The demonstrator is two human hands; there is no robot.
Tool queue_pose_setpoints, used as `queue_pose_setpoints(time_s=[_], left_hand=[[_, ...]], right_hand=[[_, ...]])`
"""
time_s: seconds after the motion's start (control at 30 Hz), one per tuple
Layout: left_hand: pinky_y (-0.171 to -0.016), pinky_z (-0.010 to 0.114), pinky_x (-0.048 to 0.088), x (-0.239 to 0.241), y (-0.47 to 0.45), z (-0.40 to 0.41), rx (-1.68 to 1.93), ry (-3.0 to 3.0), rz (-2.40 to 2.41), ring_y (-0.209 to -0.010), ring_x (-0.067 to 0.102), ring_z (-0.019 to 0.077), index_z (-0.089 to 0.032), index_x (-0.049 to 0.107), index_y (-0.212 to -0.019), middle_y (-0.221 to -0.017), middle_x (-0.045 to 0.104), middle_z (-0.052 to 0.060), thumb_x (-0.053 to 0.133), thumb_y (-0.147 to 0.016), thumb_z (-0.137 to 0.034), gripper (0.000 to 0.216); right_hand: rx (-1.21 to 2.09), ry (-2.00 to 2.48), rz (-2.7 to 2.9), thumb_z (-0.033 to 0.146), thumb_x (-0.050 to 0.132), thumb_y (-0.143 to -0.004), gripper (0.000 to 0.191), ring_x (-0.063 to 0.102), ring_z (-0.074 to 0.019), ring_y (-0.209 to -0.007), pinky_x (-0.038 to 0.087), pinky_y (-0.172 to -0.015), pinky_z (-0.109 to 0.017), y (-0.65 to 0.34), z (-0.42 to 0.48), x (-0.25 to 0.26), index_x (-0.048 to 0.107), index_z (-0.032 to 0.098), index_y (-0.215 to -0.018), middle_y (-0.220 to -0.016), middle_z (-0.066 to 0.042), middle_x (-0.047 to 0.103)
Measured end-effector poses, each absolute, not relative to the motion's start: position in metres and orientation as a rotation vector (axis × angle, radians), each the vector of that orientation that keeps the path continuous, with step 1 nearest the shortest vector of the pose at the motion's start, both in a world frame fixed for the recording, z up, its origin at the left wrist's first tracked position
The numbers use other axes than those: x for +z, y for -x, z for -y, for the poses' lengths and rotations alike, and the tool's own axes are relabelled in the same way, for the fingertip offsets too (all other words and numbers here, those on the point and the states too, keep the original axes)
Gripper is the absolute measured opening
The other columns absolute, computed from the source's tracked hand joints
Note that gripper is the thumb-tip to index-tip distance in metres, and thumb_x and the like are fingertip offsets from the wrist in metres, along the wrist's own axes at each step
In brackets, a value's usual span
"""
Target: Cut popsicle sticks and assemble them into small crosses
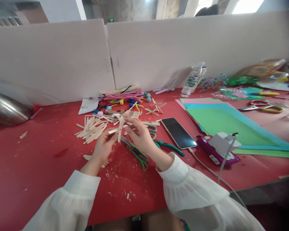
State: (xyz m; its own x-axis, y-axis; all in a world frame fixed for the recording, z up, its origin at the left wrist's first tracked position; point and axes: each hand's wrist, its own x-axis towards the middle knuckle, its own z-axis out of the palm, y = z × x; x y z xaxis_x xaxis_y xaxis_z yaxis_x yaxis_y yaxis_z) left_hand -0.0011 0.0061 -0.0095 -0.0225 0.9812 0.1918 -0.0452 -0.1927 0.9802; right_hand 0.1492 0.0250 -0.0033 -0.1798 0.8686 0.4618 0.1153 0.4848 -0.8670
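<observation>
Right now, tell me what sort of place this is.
Probably a partitioned craft workbench: white divider panels, coloured paper sheets, scissors, and wooden craft sticks held by the left hand and right hand.

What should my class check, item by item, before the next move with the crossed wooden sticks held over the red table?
1. Grip: left hand and right hand both pinch the crossed sticks: ok.
2. Joint where the sticks cross is fixed: cannot tell.
3. Spare sticks within reach: the loose stick pile lies just beyond the left hand: ok.
4. Tools out of the way: the green-handled tool lies right under the right wrist: not ok.
5. Table free of scraps: shavings are scattered below the hands: not ok.
</observation>
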Motion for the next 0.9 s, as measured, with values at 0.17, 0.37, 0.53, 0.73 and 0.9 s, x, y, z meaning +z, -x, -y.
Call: queue_pose_setpoints(time_s=[0.17,0.37,0.53,0.73,0.9], left_hand=[[-0.053,0.023,0.043,-0.002,-0.001,-0.003,1.261,-1.022,-0.963,-0.055,0.049,0.0095,-0.016,0.063,-0.072,-0.061,0.056,-0.002,0.069,-0.062,-0.029,0.017],[-0.049,0.021,0.041,0.001,0.002,-0.002,1.222,-1.037,-0.9,-0.051,0.046,0.0081,-0.016,0.061,-0.072,-0.058,0.051,-0.002,0.067,-0.065,-0.03,0.017],[-0.052,0.019,0.04,-0.006,0.002,-0.003,1.261,-1.09,-0.915,-0.052,0.045,0.0071,-0.016,0.06,-0.072,-0.058,0.052,-0.003,0.066,-0.068,-0.029,0.014],[-0.056,0.019,0.041,-0.007,-0.001,-0.005,1.345,-1.055,-0.952,-0.056,0.048,0.007,-0.017,0.058,-0.071,-0.062,0.055,-0.004,0.067,-0.066,-0.029,0.015],[-0.057,0.022,0.042,-0.007,-0.001,-0.007,1.363,-1.179,-1.067,-0.057,0.051,0.0093,-0.017,0.059,-0.072,-0.064,0.058,-0.002,0.068,-0.065,-0.035,0.022]], right_hand=[[0.806,0.875,1.771,0.019,0.049,-0.08,0.02,0.056,-0.0155,-0.077,0.043,-0.067,-0.027,-0.152,-0.028,-0.002,0.065,0.018,-0.093,-0.088,-0.006,0.06],[0.855,0.866,1.824,0.014,0.048,-0.079,0.024,0.058,-0.0153,-0.075,0.043,-0.069,-0.027,-0.149,-0.027,-0.006,0.066,0.02,-0.091,-0.083,-0.004,0.064],[0.808,0.933,1.789,0.018,0.05,-0.078,0.024,0.057,-0.0153,-0.073,0.044,-0.067,-0.028,-0.148,-0.02,-0.001,0.061,0.017,-0.099,-0.088,-0.006,0.063],[0.745,0.953,1.782,0.027,0.059,-0.074,0.034,0.055,-0.0152,-0.071,0.044,-0.067,-0.028,-0.142,-0.01,0.002,0.054,0.018,-0.106,-0.087,-0.005,0.057],[0.84,1.039,1.766,0.027,0.058,-0.074,0.022,0.052,-0.0133,-0.06,0.04,-0.058,-0.025,-0.137,-0.011,-0.004,0.054,0.022,-0.096,-0.068,0.002,0.056]])
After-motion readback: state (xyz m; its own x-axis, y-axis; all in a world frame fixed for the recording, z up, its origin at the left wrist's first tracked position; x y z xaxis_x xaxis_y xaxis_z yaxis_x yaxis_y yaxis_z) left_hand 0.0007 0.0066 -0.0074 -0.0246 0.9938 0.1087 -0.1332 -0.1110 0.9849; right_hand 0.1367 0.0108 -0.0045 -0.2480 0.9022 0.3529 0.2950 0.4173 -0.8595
